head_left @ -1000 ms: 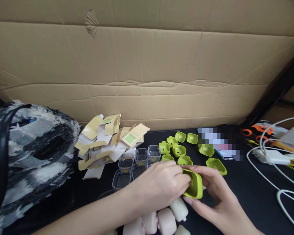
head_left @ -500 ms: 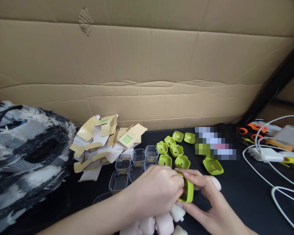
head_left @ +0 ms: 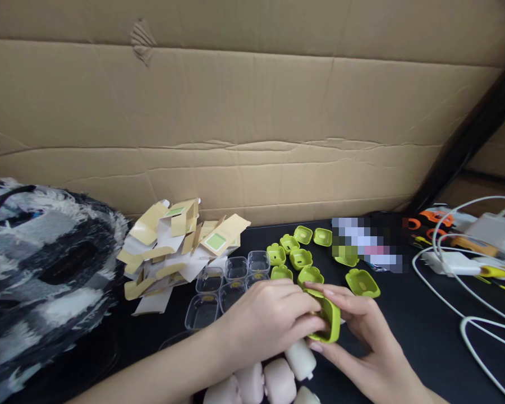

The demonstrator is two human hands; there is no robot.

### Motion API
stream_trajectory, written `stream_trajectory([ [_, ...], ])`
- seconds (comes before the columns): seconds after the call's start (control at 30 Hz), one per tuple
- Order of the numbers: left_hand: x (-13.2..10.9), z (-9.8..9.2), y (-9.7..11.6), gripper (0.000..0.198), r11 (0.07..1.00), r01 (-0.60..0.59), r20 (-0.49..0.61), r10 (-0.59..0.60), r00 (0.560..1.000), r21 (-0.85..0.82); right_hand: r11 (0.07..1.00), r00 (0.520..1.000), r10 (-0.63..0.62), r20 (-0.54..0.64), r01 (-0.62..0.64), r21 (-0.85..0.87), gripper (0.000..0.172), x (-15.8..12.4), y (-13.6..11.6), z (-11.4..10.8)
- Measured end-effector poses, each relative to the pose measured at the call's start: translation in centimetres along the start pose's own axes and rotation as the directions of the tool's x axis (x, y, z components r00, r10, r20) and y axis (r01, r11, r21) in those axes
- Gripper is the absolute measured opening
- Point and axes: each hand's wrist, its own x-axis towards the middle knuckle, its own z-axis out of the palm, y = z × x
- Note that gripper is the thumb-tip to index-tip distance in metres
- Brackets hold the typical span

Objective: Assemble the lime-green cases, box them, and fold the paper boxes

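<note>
My right hand (head_left: 362, 331) grips a small lime-green plastic cup (head_left: 333, 320) between its thumb below and its fingers above. The cup is tilted, its opening turned towards my left hand (head_left: 278, 317). Bent fingers of that hand reach inside the cup and pinch at its near wall; the thumb is hidden. Directly beneath the hands lie several pale, rounded pieces (head_left: 280, 381), one of them a whiter piece (head_left: 301, 359) close to my right thumb. Just beyond stand several like green cups (head_left: 301, 259), some with scalloped rims and a slot in the bottom.
Clear plastic cups (head_left: 202, 312) stand in rows to the left of the green ones. Behind them is a heap of opened cardboard boxes (head_left: 180, 247). A fuzzy black-and-white bag (head_left: 63, 269) fills the left. White cables (head_left: 441, 303) and orange-handled scissors (head_left: 437, 217) lie right.
My left fingers have opened out of a tighter curl and now reach further into the green cup. The cup has shifted slightly right and up. The view has moved a little.
</note>
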Motion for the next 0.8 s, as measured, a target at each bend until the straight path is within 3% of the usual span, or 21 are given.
stream_trajectory([
  [0.43, 0.1, 0.2, 0.0, 0.029, 0.998, -0.018, -0.070, 0.013, 0.997, -0.061, 0.999, 1.000, -0.019, -0.019, 0.020, 0.042, 0.056, 0.2, -0.2, 0.2],
  [0.63, 0.8, -2.0, 0.7, 0.019, 0.956, 0.132, 0.122, -0.103, 0.987, -0.263, 0.998, 0.993, -0.045, -0.108, 0.049, 0.034, 0.057, 0.1, -0.1, 0.0],
  [0.8, 0.5, -1.6, 0.5, 0.011, 0.918, 0.199, 0.065, -0.188, 0.980, -0.343, 0.997, 0.992, -0.048, -0.115, 0.056, 0.061, 0.060, 0.2, -0.2, 0.0],
])
